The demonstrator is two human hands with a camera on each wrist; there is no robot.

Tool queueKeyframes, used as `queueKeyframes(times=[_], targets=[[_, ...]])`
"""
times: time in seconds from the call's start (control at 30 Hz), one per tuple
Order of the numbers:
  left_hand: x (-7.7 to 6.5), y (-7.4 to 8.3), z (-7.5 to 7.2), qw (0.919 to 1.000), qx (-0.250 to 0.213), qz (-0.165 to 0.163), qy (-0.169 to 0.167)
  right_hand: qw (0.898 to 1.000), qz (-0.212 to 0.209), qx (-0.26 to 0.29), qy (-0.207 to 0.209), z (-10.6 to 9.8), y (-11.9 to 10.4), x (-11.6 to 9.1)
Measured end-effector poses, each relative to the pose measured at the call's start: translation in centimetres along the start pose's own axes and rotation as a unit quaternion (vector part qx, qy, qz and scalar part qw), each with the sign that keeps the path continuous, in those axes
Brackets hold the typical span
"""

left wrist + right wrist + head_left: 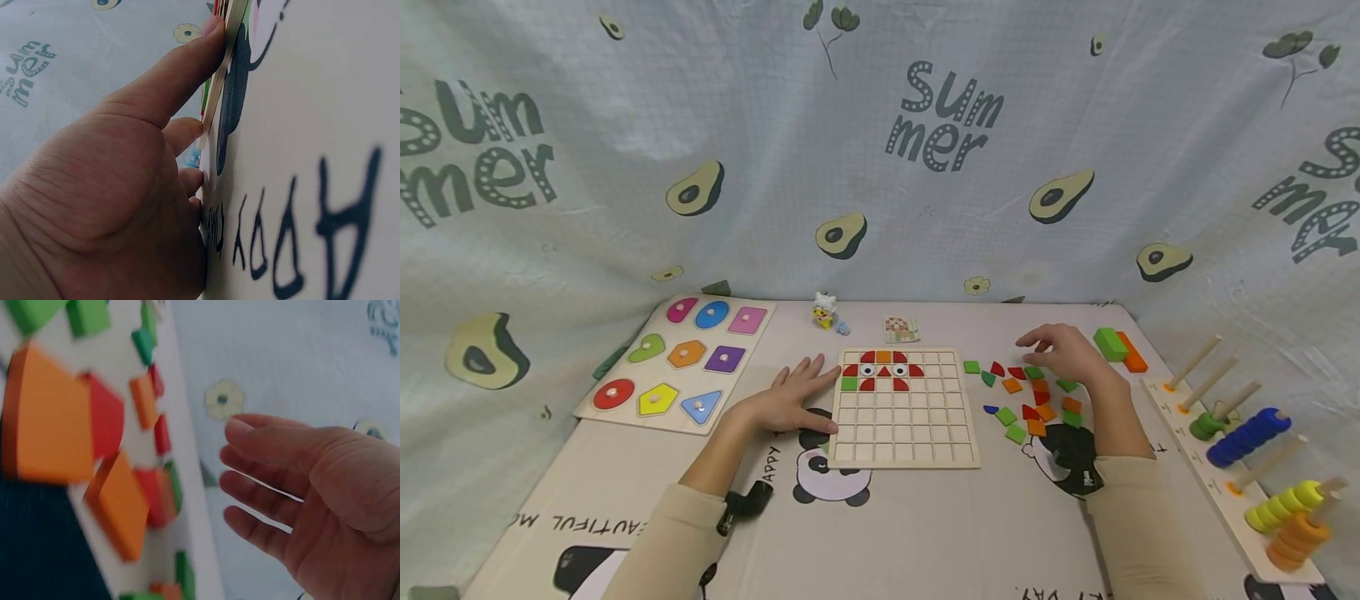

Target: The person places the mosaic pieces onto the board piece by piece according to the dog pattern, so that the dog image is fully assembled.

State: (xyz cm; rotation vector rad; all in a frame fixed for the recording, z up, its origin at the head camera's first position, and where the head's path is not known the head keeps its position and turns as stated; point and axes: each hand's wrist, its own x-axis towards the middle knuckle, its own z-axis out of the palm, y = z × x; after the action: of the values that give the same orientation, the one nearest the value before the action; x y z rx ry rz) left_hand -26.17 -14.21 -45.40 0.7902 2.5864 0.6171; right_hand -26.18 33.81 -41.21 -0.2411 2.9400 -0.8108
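Observation:
A wooden grid board [905, 425] lies on the table, its upper rows partly filled with red, orange, green and white eye-marked tiles. My left hand [792, 398] rests at the board's left edge with fingers spread; in the left wrist view the thumb [187, 69] touches that edge. Above the far side of a scatter of loose tiles, my right hand [1063, 354] hovers with loosely bent fingers and nothing between them. Several orange tiles [56, 419], red tiles [107, 415] and green tiles [87, 315] lie below it in the right wrist view.
A shape puzzle board [655, 367] lies at the left. Behind the grid stand a small figurine [823, 310] and a picture card [901, 329]. A green block [1109, 344] and an orange block [1131, 353] lie at the right, near a peg board with rings [1247, 442].

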Motion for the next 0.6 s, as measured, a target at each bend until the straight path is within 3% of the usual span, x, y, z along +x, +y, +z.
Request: queueKeyframes(times=[0.2, 0.47, 0.6], targets=[[0.1, -0.1, 0.0, 1.0000, 0.002, 0.001, 0.001, 0.997, 0.030, 0.047, -0.060, 0.6, 3.1, -0.3], [0.0, 0.0, 0.0, 1.0000, 0.001, -0.003, -0.001, 0.996, 0.022, 0.068, -0.060, 0.9, 3.7, -0.3], [0.0, 0.0, 0.0, 1.0000, -0.002, -0.002, -0.002, 0.997, 0.022, 0.061, -0.032, 0.7, 3.4, -0.4]])
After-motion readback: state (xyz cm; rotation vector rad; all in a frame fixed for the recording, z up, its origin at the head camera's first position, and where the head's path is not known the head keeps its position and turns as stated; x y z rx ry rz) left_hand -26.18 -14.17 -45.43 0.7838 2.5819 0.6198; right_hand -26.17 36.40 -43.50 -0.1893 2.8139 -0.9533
